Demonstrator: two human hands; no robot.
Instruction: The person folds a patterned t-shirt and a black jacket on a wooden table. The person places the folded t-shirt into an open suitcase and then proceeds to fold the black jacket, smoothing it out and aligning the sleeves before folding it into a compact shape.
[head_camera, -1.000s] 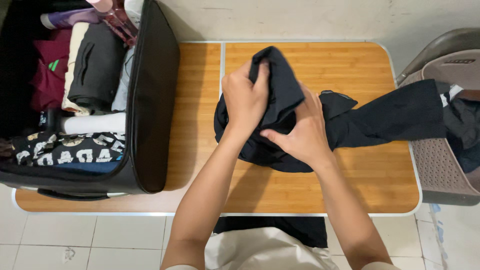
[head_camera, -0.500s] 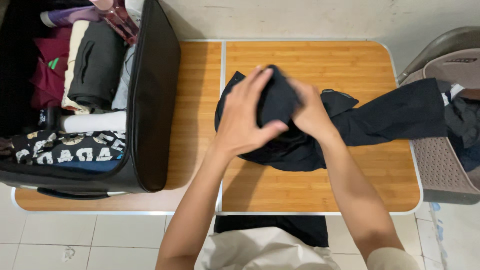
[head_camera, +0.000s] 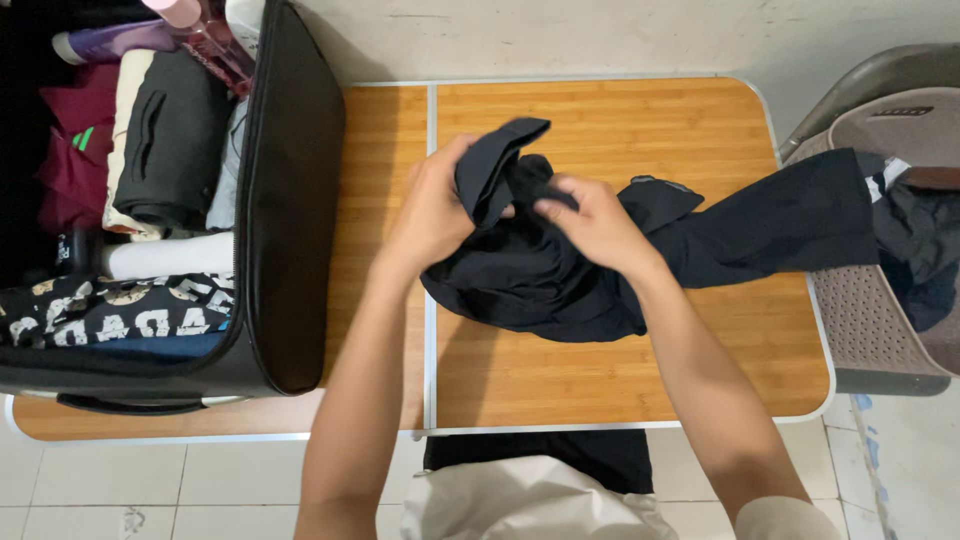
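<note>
A black garment (head_camera: 540, 275) lies bunched on the wooden folding table (head_camera: 620, 370), one long part trailing right toward a chair. My left hand (head_camera: 432, 212) grips a raised fold of the garment at its upper left. My right hand (head_camera: 590, 222) pinches the cloth just to the right of that fold. Both hands sit close together above the bundle.
An open black suitcase (head_camera: 290, 200) fills the table's left side, packed with rolled clothes, a patterned black-and-white piece (head_camera: 110, 310) and bottles. A grey plastic chair (head_camera: 880, 320) with more dark clothing stands at the right. Tiled floor lies below the table's near edge.
My hands went from pressing down on the bundle to lifting a fold of it. The left hand moved left and now holds the fold upright; the right hand pinches beside it.
</note>
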